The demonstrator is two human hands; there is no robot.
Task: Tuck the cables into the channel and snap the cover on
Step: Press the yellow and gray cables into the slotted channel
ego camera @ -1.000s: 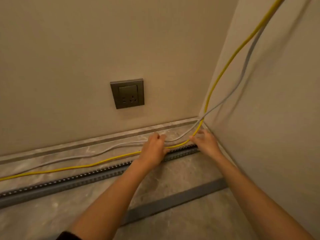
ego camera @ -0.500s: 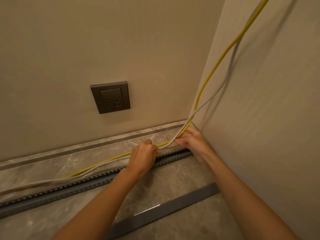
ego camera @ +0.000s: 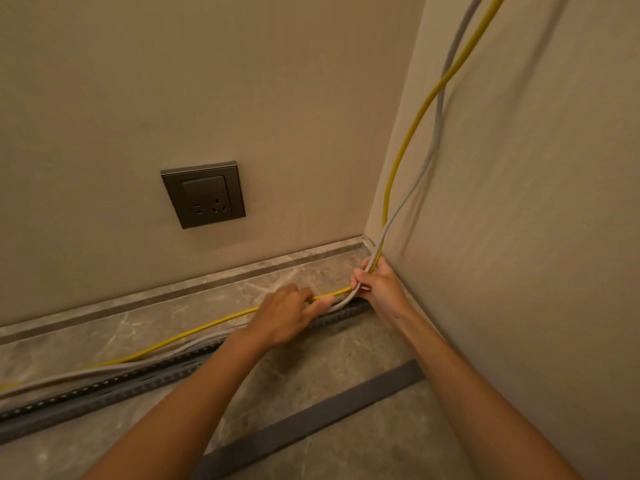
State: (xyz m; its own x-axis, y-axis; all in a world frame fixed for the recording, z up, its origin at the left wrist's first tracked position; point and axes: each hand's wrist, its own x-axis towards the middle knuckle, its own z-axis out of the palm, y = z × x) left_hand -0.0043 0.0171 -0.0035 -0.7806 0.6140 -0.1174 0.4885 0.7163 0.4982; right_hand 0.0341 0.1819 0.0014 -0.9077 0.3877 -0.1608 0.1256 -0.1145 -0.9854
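A long dark grey slotted plastic channel [ego camera: 145,379] runs along the marble floor to the left hand [ego camera: 287,315], which pinches the thin yellow cable [ego camera: 194,332]. Just right, the right hand [ego camera: 375,284] grips both cables (yellow and a pale grey cable [ego camera: 346,301]) in the corner. The flat grey cover strip [ego camera: 311,420] lies nearer, below both hands.

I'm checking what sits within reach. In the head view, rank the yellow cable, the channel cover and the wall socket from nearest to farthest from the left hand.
From the left hand:
1. Yellow cable, at its fingers.
2. Wall socket, above on the wall.
3. Channel cover, loose on the floor, nearer the camera.
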